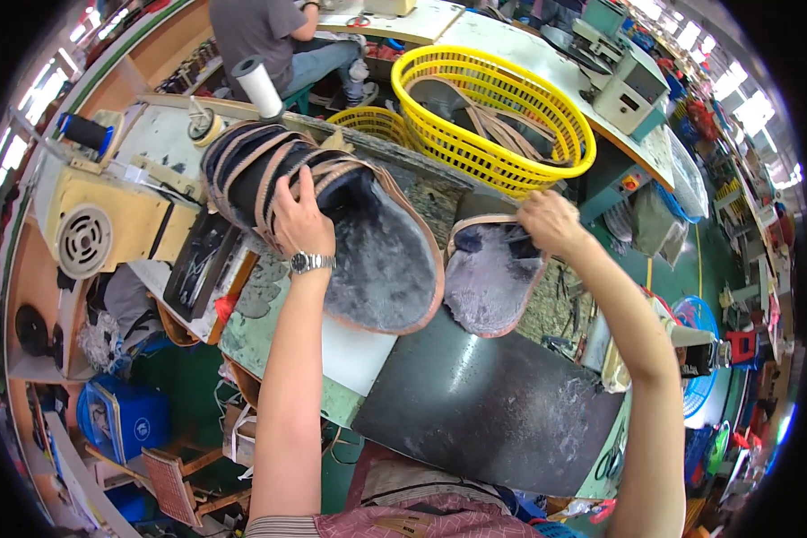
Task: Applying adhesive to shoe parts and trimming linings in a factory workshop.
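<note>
Left grip [302,220]: fingers on stacked uppers [372,251], cannot tell if clenched | right grip [547,220]: pinching far edge of smaller upper [486,285] | both over counter [264,332] | dark mat [493,408] nearer wearer | yellow basket [462,143] beyond

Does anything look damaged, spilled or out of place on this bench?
Nothing looks clearly spilled or broken. The black board has pale smears and scuffs, mostly toward its right side, standing out against the dark surface. The strapped piece at the left hand is mottled grey inside; residue or lining, I cannot tell.
</note>
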{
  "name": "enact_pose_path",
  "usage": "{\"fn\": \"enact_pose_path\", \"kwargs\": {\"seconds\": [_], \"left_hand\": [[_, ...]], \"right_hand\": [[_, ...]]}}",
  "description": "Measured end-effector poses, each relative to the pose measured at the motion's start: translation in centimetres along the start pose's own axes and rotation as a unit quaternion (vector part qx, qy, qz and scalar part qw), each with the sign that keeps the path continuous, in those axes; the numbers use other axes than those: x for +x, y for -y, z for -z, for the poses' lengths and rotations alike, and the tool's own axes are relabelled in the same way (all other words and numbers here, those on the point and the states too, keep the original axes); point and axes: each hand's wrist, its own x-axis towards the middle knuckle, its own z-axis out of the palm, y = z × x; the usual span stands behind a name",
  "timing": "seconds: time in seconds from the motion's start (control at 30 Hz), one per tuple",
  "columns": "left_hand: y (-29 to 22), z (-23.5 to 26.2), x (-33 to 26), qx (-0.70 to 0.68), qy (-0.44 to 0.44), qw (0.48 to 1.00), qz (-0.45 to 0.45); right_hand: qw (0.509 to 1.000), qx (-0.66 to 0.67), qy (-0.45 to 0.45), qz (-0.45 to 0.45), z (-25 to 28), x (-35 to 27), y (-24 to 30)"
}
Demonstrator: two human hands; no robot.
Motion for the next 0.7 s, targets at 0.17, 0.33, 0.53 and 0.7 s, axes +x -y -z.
{"fn": "enact_pose_path", "kwargs": {"seconds": [0.17, 0.33, 0.53, 0.7], "left_hand": [[-1.6, -6.4, -2.5, 0.09, 0.109, 0.989, -0.044], [-8.0, 1.9, -3.0, -0.126, -0.056, 0.975, -0.173], [-17.0, 15.4, -23.2, -0.463, 0.275, 0.775, -0.33], [-17.9, 12.7, -38.0, -0.327, 0.354, 0.832, -0.276]], "right_hand": [[0.997, 0.056, 0.034, -0.039, 8.5, -8.7, -0.8], [0.979, 0.186, 0.062, -0.055, 9.9, -15.7, 2.7], [0.956, 0.278, 0.093, -0.035, 4.4, -19.2, 9.9], [0.973, 0.19, -0.129, -0.024, 0.4, -25.3, 17.5]]}}
